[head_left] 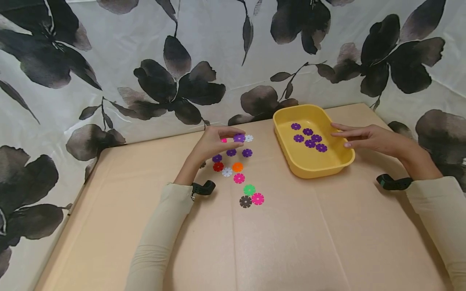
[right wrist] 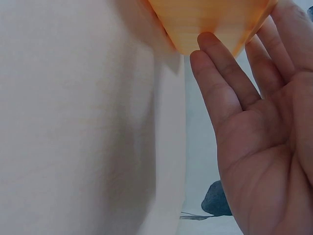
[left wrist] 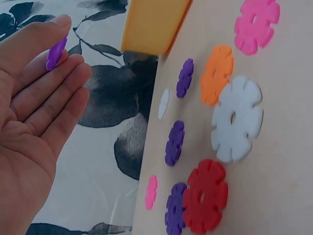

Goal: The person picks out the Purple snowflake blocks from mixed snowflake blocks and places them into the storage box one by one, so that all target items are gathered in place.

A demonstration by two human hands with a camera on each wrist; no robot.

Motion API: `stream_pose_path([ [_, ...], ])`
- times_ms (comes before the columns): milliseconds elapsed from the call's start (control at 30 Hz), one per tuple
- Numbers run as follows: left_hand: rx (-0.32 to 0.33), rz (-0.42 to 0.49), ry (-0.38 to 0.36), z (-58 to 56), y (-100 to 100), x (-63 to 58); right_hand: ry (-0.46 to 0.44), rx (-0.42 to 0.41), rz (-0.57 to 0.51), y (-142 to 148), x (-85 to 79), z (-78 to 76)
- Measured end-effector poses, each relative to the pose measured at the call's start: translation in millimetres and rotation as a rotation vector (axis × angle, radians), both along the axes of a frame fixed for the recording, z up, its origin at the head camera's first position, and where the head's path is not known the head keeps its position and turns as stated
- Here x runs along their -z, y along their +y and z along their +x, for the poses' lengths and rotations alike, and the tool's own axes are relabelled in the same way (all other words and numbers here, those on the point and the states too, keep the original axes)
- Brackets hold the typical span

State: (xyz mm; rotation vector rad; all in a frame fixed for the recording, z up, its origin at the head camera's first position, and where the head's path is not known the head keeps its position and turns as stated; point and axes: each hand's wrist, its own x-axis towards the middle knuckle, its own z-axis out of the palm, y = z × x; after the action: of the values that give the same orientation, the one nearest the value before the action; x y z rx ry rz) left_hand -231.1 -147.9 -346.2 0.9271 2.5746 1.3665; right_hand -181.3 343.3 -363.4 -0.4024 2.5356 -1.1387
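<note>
My left hand (head_left: 212,143) pinches a purple flower-shaped disc (left wrist: 57,53) between thumb and fingers, raised above the table. Below and beside that hand lie several more notched discs: a red disc (head_left: 218,167), an orange disc (head_left: 238,167), a white disc (head_left: 227,172) and purple ones, such as this purple disc (head_left: 247,153). At the right stands a yellow tray (head_left: 309,172) with several purple discs (head_left: 310,143) inside. My right hand (head_left: 375,139) touches the tray's right rim with nearly straight fingers; in the right wrist view two fingertips (right wrist: 205,41) rest against its outer wall.
Nearer on the table (head_left: 284,242) lie a green disc (head_left: 249,190), a black disc (head_left: 245,201) and a pink disc (head_left: 257,199). A floral cloth (head_left: 233,89) hangs behind the table's back edge. Black bands (head_left: 395,182) circle both wrists.
</note>
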Motion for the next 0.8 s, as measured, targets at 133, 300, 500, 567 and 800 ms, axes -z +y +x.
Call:
stream_pose_path([
  [133,0.011,0.002,0.013,0.8,2.8,1.2,0.006,-0.005,-0.003,-1.9,0.0,-0.9],
  [300,0.008,0.024,-0.021,3.1,4.4,3.5,0.000,0.001,-0.003,-3.4,-0.3,-1.6],
  [500,0.034,0.031,-0.015,4.9,7.3,5.2,-0.002,0.006,-0.002,-2.7,-0.1,-1.1],
  [567,0.048,0.045,-0.002,5.3,9.3,5.9,0.002,0.006,-0.007,-2.2,0.3,-0.4],
  [800,0.084,0.054,0.021,6.6,18.8,6.8,0.027,0.001,-0.033,-1.8,1.6,0.9],
])
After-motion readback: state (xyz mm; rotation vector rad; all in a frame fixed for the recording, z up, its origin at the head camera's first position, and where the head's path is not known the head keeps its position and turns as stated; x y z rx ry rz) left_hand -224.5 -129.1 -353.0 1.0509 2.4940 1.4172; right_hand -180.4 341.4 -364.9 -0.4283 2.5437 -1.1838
